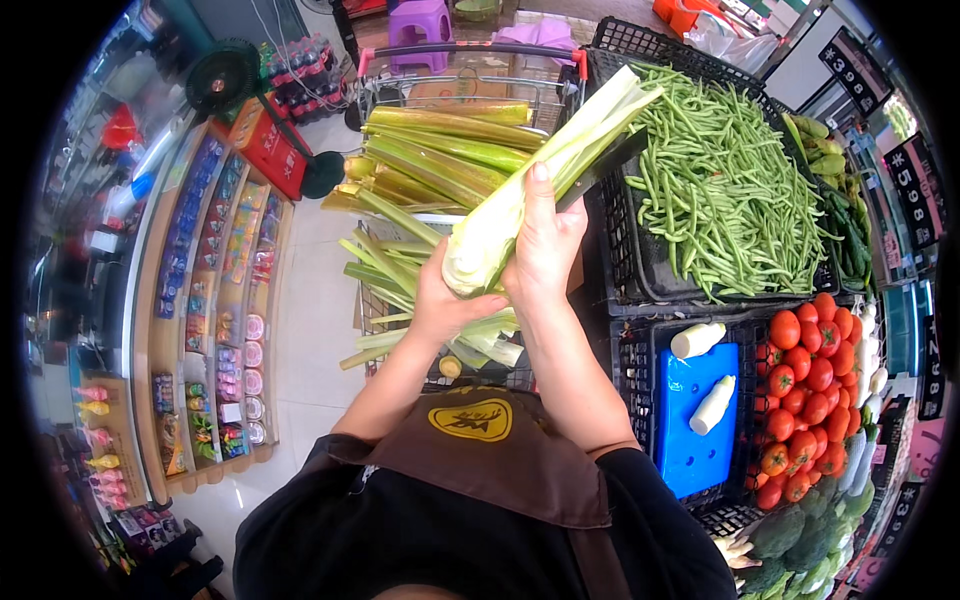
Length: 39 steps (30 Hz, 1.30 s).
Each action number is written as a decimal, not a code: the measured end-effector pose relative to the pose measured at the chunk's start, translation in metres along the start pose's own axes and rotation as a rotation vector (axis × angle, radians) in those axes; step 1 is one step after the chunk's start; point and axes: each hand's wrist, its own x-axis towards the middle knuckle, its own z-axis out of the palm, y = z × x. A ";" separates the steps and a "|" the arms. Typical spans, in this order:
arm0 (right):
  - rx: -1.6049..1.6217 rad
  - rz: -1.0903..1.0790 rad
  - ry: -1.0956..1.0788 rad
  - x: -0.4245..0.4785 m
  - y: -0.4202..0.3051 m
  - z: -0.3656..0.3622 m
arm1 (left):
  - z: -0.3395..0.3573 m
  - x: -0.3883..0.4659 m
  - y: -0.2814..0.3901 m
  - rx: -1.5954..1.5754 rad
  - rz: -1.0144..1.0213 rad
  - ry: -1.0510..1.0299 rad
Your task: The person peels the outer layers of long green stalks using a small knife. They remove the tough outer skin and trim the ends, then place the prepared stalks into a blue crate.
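Observation:
A long, thick, pale green-white vegetable stalk (501, 217) slants across the middle, its rounded white base low and its cut-looking leafy end up to the right. My left hand (442, 296) cups the base, thumb beneath it. My right hand (549, 240) grips the stalk higher up, thumb lying along its top. A dark knife blade (604, 171) projects from the same hand behind the stalk; its handle is hidden. Below is a shopping cart (471, 49) loaded with thick yellow-green stalks (442, 161). Trimmed leaf sheaths (390, 274) lie loosely nearer to me.
To the right, black crates hold green beans (731, 187) and tomatoes (806, 390). Two peeled white shoots (711, 405) rest on a blue board (697, 457). Snack shelves (217, 315) line the left, with a dark fan (223, 84) behind. A purple stool (418, 34) stands beyond the cart.

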 end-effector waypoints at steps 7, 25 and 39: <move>0.060 0.031 0.056 0.007 -0.007 0.002 | 0.017 0.002 0.018 -0.158 0.006 0.132; -0.063 0.230 0.220 0.057 0.023 -0.047 | 0.019 0.021 0.028 -0.262 0.374 0.036; -0.384 -0.211 0.310 0.045 -0.138 -0.077 | -0.108 0.003 0.067 -0.730 0.132 0.496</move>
